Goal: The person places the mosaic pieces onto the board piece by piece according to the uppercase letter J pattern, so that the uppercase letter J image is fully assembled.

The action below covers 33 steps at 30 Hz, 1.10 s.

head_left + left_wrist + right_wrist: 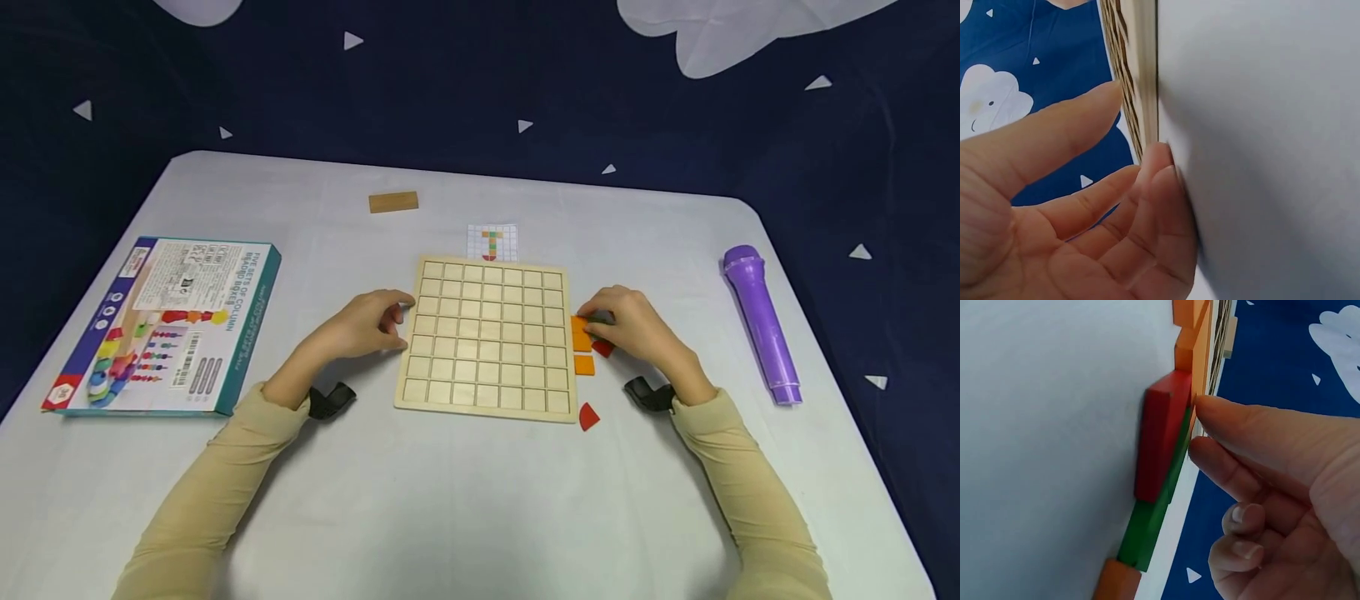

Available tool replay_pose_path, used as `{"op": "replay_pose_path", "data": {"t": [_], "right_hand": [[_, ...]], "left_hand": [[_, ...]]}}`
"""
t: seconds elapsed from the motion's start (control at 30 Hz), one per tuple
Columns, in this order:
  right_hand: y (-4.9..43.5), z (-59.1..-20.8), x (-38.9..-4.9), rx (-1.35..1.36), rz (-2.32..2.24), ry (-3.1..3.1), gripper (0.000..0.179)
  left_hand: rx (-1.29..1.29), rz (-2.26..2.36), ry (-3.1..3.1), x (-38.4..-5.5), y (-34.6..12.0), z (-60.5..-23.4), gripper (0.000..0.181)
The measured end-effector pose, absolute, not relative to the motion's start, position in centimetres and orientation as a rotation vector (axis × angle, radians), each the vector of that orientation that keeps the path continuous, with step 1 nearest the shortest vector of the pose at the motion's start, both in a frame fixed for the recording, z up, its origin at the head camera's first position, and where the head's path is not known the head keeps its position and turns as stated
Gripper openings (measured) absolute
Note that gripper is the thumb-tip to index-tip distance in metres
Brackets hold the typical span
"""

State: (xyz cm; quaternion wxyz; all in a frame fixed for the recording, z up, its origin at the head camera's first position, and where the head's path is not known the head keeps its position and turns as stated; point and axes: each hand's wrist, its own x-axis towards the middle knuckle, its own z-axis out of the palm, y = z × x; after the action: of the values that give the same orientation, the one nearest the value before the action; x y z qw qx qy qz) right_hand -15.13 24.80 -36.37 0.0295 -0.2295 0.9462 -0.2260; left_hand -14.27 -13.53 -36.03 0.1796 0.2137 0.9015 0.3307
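Observation:
A pale wooden grid board [487, 337] lies at the table's middle. My left hand [367, 323] is at its left edge, thumb and fingers spread along the rim. In the left wrist view the fingertips [1160, 156] touch the board's side. My right hand [626, 323] is beside the right edge, pinching an orange square [577, 323] between thumb and forefinger. Below it lie another orange square [584, 365] and a red quarter-round piece [602, 347], partly under the hand. In the right wrist view green blocks [1144, 534] lie behind a red block [1157, 431].
Another red quarter-round piece [588, 416] lies off the board's lower right corner. A pattern card [506, 242] lies behind the board, with a wooden block [393, 202] farther back. A boxed toy set [168, 325] is at left, a purple microphone-shaped tube [761, 325] at right.

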Motion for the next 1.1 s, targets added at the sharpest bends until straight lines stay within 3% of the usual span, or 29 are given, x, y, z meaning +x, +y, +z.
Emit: {"op": "replay_pose_path", "data": {"t": [1.1], "right_hand": [[25.24,-36.05,-15.69,-0.842,-0.548,2.855,0.023]], "left_hand": [[0.562,0.956,2.574,-13.74,-12.63,-36.19,0.063]]}}
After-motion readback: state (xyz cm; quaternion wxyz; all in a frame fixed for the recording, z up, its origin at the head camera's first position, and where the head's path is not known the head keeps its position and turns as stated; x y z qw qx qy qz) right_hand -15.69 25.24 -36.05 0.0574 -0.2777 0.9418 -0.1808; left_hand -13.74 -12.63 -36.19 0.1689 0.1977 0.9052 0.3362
